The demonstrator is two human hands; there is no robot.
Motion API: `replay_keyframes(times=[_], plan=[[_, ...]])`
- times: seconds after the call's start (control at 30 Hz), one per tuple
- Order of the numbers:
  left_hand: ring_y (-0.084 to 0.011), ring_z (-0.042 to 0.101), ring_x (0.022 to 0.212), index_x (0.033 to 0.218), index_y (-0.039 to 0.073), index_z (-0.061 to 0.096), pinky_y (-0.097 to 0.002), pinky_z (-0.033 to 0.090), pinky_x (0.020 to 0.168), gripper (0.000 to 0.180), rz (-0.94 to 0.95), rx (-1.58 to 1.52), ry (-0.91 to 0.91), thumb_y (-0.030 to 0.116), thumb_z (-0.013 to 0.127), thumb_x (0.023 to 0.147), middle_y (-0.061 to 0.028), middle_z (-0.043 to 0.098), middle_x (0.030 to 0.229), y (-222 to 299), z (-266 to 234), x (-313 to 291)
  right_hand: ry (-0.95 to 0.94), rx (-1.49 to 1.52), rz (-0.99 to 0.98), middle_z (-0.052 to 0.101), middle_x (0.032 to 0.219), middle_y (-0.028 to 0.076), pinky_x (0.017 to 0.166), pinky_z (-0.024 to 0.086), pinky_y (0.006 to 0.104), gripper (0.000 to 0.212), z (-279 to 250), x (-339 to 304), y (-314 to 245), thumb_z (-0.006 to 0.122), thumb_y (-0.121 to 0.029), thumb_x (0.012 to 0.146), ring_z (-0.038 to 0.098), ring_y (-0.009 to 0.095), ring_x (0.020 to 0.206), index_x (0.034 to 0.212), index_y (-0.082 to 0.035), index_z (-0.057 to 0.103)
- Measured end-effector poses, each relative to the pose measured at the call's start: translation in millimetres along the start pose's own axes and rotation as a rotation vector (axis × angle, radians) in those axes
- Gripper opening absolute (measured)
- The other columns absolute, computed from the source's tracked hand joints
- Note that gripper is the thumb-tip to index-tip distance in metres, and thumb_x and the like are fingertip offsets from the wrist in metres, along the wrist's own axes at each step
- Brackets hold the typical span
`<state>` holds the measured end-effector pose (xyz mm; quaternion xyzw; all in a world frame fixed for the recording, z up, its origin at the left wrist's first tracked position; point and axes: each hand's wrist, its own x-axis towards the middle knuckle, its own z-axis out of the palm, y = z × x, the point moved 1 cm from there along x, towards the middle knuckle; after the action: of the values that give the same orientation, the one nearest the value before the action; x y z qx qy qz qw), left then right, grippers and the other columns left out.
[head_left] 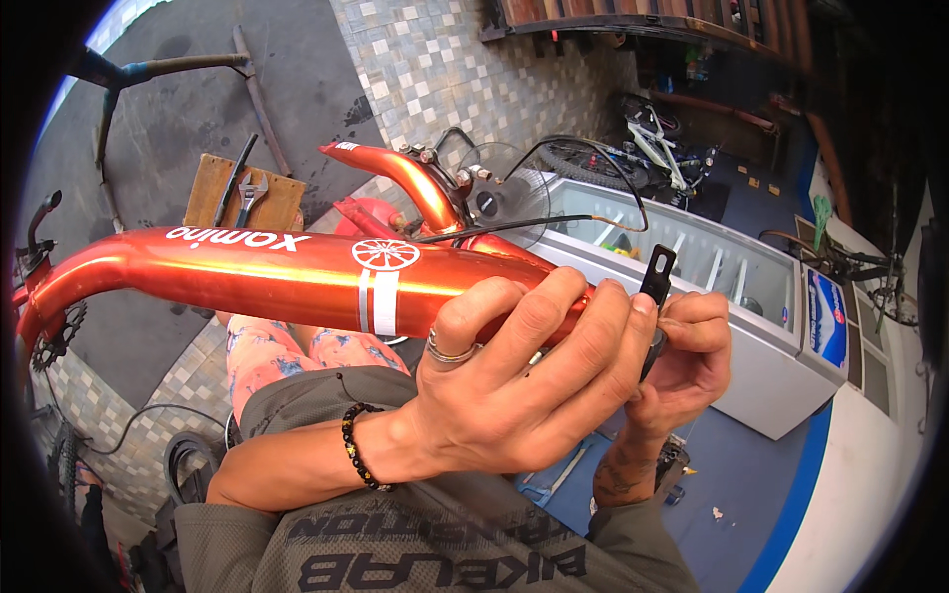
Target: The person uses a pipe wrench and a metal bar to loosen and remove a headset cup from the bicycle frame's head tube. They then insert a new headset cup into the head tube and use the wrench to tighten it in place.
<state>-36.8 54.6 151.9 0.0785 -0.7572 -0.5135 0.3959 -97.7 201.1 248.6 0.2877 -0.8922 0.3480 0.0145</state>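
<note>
An orange bicycle frame [306, 282] lies across in front of me, its thick tube running from the left toward my hands. My left hand [529, 381], wearing a ring and a beaded bracelet, is closed at the tube's right end, its fingertips against a black slotted bracket [659, 273]. Close beside it, my right hand [697, 356] has its fingers bent and pinches the lower part of this black piece. The bracket's slotted end sticks up above the fingers. My left hand hides the tube's end and much of the bracket.
A wooden board [284, 206] on the floor carries an adjustable wrench [252, 193] and a black bar. A black cable [583, 138] loops up beyond the frame. On the right stands a glass-topped chest freezer [736, 381]; a white bicycle [652, 138] leans behind it.
</note>
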Motion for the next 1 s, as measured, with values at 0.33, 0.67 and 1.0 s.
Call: replay_keyframes(times=[0.33, 0.67, 1.0], plan=[[-0.0187, 0.070, 0.091, 0.114, 0.009, 0.077, -0.0374, 0.038, 0.092, 0.030, 0.038, 0.008, 0.053, 0.023, 0.070, 0.089, -0.0007, 0.075, 0.102, -1, 5, -5, 0.274, 0.180, 0.165, 0.055, 0.104, 0.007, 0.079, 0.048, 0.0244, 0.055, 37, -23, -18, 0.097, -0.019, 0.075, 0.055, 0.012, 0.089, 0.110, 0.001, 0.060], [-0.0246, 0.068, 0.103, 0.122, 0.007, 0.070, -0.0410, 0.041, 0.095, 0.053, 0.054, -0.059, -0.075, 0.020, 0.083, 0.073, -0.0051, 0.070, 0.112, -2, -2, 2, 0.211, 0.119, 0.118, 0.058, 0.102, 0.003, 0.068, 0.040, 0.0243, 0.046, 30, -25, -11, 0.094, -0.011, 0.076, 0.048, 0.009, 0.081, 0.111, -0.002, 0.067], [-0.0282, 0.063, 0.107, 0.130, 0.010, 0.069, -0.0394, 0.043, 0.092, 0.065, 0.095, -0.096, -0.364, 0.013, 0.091, 0.069, -0.0073, 0.069, 0.117, 2, -27, 31, 0.222, -0.027, 0.030, 0.061, 0.136, 0.011, 0.088, 0.052, 0.0328, 0.042, 24, -36, 7, 0.083, -0.026, 0.091, 0.062, 0.025, 0.119, 0.127, -0.007, 0.072]])
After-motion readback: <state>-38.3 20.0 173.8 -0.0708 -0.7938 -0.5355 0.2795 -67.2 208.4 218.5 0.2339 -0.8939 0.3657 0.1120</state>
